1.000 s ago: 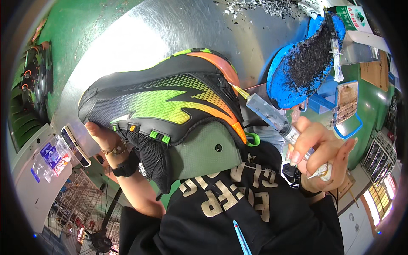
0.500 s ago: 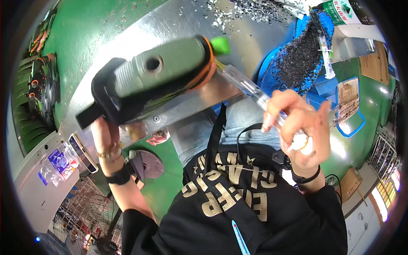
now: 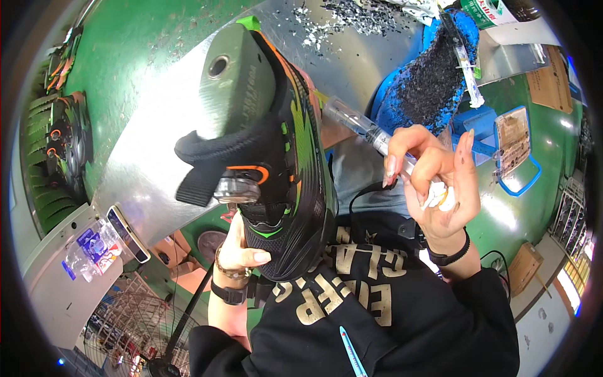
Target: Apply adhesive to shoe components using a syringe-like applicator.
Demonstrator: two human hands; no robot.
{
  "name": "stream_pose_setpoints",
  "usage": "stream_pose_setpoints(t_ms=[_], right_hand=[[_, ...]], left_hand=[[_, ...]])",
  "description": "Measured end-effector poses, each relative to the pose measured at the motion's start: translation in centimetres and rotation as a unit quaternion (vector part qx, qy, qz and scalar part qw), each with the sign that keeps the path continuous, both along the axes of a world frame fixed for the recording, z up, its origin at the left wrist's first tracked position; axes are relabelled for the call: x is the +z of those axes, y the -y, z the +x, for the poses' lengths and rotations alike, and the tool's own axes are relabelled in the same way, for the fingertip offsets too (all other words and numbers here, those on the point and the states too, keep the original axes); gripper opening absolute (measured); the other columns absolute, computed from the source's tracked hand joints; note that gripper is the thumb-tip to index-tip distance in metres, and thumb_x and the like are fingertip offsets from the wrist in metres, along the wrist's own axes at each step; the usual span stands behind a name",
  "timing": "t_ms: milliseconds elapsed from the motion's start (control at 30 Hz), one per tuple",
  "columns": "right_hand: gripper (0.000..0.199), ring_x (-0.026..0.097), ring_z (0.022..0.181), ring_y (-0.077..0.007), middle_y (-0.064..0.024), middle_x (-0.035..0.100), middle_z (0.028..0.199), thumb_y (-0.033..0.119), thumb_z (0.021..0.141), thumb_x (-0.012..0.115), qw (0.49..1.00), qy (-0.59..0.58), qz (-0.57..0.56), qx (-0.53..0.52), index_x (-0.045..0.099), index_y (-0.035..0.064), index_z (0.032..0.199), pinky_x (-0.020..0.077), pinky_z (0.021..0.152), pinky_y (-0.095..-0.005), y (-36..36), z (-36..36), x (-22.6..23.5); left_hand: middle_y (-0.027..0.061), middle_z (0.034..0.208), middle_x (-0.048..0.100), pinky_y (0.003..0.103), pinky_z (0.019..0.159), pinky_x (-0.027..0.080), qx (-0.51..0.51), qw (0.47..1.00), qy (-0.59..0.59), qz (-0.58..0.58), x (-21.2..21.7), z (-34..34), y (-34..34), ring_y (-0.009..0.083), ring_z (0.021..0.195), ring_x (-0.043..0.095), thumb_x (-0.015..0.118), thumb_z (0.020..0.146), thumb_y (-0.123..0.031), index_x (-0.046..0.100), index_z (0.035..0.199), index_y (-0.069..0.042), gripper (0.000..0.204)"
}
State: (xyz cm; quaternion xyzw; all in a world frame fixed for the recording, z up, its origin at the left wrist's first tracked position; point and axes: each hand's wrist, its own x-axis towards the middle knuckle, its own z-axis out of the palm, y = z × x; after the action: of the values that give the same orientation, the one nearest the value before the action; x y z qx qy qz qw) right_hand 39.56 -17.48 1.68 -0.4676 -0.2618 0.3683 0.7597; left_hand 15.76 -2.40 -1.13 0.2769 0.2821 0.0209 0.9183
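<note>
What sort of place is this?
Probably a shoe factory or workshop: a sneaker on a green form, more dark shoes at left, and a metal worktable strewn with black and white scraps.

Glossy green floor [image 3: 141,69], glare-lit metal worktable [image 3: 166,157], caged fan [image 3: 135,330] lower left, bright window [image 3: 570,290] far right

Compared with one second earlier, the shoe [image 3: 304,163] is rotated: the toe points toward the torso [image 3: 358,283] instead of left, and the tongue [image 3: 210,151] points left instead of toward the torso. The left hand [image 3: 239,251] is displaced right and nearer the torso. The right hand [image 3: 440,173] and syringe [image 3: 355,119] are positioned higher in view.
</note>
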Motion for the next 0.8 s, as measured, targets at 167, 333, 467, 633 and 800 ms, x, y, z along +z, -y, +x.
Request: stream_pose_setpoints(t_ms=[167,333,467,633,800], right_hand=[[0.070,0.050,0.072,-0.0239,-0.0243,0.052,0.084,0.042,0.098,0.003,1.000,-0.012,0.007,-0.003,0.041,0.0033,0.053,0.0433,0.069,-0.0316,-0.2,-0.8,0.1],[0.074,0.052,0.075,-0.0242,-0.0250,0.053,0.091,0.043,0.098,0.002,0.999,-0.015,0.030,0.027,0.043,0.0021,0.052,0.0433,0.074,-0.0332,-0.1,-1.0,0.1],[0.075,0.052,0.074,-0.0245,-0.0237,0.052,0.091,0.044,0.097,-0.001,0.999,-0.015,0.022,0.030,0.043,0.0027,0.053,0.0435,0.074,-0.0332,0.1,-1.2,0.2],[0.074,0.051,0.073,-0.0252,-0.0245,0.051,0.088,0.046,0.097,-0.001,0.997,-0.022,0.063,0.035,0.044,0.0022,0.056,0.0452,0.072,-0.0318,-0.9,-0.7,-0.4],[0.063,0.047,0.066,-0.0290,-0.0161,0.047,0.081,0.044,0.097,0.023,0.950,-0.305,0.008,0.069,0.041,0.0057,0.052,0.0401,0.064,-0.0324,-3.7,4.5,-0.2]], left_hand=[[0.0228,0.125,0.048,0.042,0.099,0.043,0.067,0.996,-0.014,-0.057,0.6,-0.9,-0.1,0.0329,0.113,0.053,0.071,0.057,-0.015,0.031,0.134,0.005,0.090],[0.0246,0.120,0.052,0.042,0.095,0.047,0.123,0.986,-0.020,-0.114,0.4,-1.6,-0.1,0.0344,0.106,0.057,0.069,0.055,-0.016,0.036,0.131,0.005,0.085],[0.0243,0.121,0.052,0.042,0.095,0.047,0.149,0.979,0.003,-0.136,-0.2,-2.1,0.0,0.0330,0.106,0.057,0.067,0.054,-0.016,0.037,0.130,0.005,0.084],[0.0246,0.128,0.047,0.045,0.093,0.047,0.151,0.982,0.004,-0.113,-0.7,-2.8,0.1,0.0387,0.107,0.054,0.062,0.058,-0.039,0.035,0.134,0.004,0.092],[0.0240,0.126,0.049,0.045,0.098,0.043,0.200,0.956,0.064,-0.207,0.0,-2.5,-0.5,0.0366,0.110,0.053,0.063,0.057,-0.030,0.037,0.133,0.004,0.087]])
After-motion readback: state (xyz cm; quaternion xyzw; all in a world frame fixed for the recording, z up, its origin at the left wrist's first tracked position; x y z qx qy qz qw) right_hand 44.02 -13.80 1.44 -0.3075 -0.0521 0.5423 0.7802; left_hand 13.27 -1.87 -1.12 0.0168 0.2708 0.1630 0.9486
